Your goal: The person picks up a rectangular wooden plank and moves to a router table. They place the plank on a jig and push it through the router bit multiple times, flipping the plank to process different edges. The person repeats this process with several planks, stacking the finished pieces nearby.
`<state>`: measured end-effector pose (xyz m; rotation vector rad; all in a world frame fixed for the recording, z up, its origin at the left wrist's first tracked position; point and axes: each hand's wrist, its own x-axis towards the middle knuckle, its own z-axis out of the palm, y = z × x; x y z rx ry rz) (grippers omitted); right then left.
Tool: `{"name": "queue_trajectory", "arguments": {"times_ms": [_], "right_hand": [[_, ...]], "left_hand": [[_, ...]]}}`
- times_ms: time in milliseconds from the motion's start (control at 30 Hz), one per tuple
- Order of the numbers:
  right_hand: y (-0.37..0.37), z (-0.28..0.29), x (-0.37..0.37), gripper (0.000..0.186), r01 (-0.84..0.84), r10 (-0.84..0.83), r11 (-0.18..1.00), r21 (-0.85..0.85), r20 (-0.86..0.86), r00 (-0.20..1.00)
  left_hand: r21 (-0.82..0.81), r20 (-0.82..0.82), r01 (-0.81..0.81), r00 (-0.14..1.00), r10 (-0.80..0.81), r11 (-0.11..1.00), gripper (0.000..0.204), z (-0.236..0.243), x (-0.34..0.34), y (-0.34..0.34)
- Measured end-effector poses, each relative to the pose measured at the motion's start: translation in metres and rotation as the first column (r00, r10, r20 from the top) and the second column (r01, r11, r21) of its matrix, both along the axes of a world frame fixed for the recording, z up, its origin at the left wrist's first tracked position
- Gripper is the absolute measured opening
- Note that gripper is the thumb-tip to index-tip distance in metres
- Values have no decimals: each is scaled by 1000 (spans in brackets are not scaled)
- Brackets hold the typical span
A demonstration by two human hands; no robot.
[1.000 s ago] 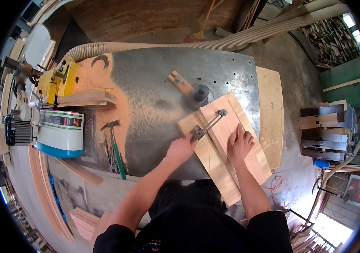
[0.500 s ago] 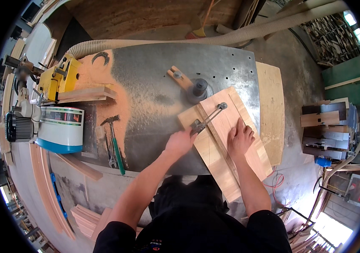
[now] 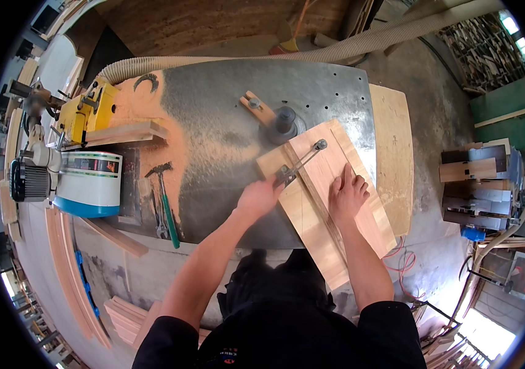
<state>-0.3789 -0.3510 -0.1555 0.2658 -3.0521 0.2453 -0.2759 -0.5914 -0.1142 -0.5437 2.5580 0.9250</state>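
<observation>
While the whole view has slid up a little, both hands have hardly moved over the wood in the last second. The left grip is wrapped round the handle end of a dark metal clamp with a long thin silver bar. The knob on the far end of the bar is over the flat pink wooden board; I cannot tell how hard it pushes down. The right grip is not clenched on anything: it rests on top of the pink board with its fingers bent.

The pink board lies on a wide pale yellow wooden base, next to a long thin brown wooden strip. All of that sits at a slant on the big grey metal surface, and its near end sticks out past the edge. It is still near the round black metal post, and I cannot tell if they touch. To me, so little change means the work is paused with the wood kept steady. The steel hammer with a green handle still lies far off to the left.
</observation>
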Motion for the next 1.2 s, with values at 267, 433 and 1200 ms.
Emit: {"name": "queue_trajectory", "arguments": {"times_ms": [267,433,1200], "right_hand": [[15,-7,-13,52,-58,59,998,15,-90,994],[43,-17,-34,54,-191,193,981,28,-91,977],[101,6,35,49,-348,348,937,6,-63,935]], "left_hand": [[-6,-97,-32,995,32,999,42,2,-6,13],[-71,-137,-72,989,62,995,41,-31,20,64],[458,-885,881,440,150,118,36,297,39,333]]}}
